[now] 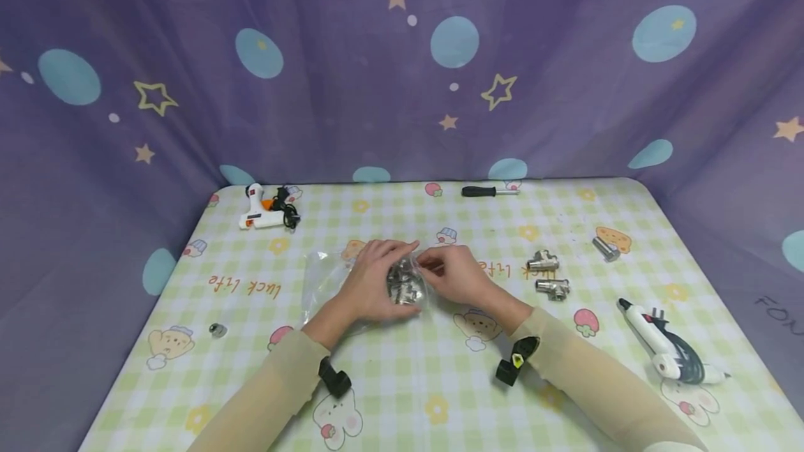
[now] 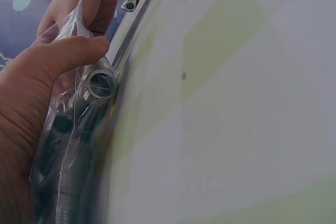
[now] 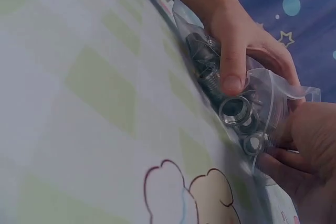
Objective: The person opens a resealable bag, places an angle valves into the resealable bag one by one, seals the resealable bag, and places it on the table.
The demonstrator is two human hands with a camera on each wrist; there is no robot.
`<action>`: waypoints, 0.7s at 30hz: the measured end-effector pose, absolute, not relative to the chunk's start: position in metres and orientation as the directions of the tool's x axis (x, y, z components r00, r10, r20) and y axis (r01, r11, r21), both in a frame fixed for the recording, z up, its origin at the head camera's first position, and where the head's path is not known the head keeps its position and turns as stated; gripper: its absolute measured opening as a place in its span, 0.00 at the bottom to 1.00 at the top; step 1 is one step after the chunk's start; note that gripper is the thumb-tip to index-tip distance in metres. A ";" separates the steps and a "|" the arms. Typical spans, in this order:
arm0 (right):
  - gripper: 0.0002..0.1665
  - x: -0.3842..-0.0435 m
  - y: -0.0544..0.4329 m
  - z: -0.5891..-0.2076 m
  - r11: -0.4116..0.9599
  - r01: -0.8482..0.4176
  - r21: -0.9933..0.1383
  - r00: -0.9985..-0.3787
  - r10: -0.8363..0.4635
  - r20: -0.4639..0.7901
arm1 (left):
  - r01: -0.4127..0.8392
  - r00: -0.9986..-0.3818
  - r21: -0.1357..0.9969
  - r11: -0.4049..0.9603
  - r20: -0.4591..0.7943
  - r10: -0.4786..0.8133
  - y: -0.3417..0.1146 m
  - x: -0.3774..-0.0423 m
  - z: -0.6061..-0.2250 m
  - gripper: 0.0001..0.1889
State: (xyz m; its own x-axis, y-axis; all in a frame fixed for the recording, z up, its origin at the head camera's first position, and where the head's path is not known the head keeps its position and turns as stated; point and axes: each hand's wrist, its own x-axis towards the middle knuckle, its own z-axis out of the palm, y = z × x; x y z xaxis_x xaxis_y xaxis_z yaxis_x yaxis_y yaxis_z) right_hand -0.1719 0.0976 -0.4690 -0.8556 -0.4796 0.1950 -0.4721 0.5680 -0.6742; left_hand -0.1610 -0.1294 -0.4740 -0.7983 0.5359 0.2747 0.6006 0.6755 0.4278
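A clear plastic bag [image 1: 320, 286] holding several shiny metal pipe fittings [image 1: 405, 289] lies at the middle of the table. My left hand [image 1: 375, 283] grips the bag from its left side, fingers over the far side and thumb along the near side. In the right wrist view, that thumb presses the plastic beside a threaded fitting [image 3: 234, 110]. At the bag's right-hand edge, my right hand [image 1: 461, 276] pinches the plastic with curled fingers. Its fingertips are partly hidden by the bag in the right wrist view.
Two valve-like metal fittings [image 1: 553, 289] and a metal cylinder [image 1: 606, 249] lie to the right. Beyond them is a corded white glue gun [image 1: 656, 340]. Another glue gun [image 1: 264, 218] and a screwdriver [image 1: 480, 192] lie at the back. A small metal piece [image 1: 218, 330] sits left.
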 end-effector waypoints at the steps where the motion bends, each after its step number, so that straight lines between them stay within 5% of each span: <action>1: 0.10 -0.172 0.098 -0.470 0.559 -0.481 -0.675 -0.848 -0.493 0.195 | 0.599 -0.799 0.427 0.677 0.272 0.536 -0.130 -0.161 -0.474 0.58; 12: 0.14 -0.170 0.094 -0.468 0.500 -0.558 -0.662 -0.782 -0.585 0.217 | 0.617 -0.786 0.420 0.665 0.297 0.542 -0.130 -0.162 -0.473 0.60; 21: 0.11 -0.174 0.127 -0.447 0.543 -0.445 -0.712 -0.872 -0.445 0.206 | 0.609 -0.793 0.417 0.675 0.283 0.540 -0.130 -0.162 -0.473 0.59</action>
State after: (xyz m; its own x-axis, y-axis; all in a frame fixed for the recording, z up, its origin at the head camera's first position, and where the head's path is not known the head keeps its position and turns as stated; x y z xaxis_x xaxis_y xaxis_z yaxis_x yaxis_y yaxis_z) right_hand -0.1744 0.1272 -0.4467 -0.8715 -0.4450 0.2060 -0.4455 0.5429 -0.7119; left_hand -0.1620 -0.1301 -0.4731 -0.7928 0.5397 0.2832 0.6086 0.6753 0.4166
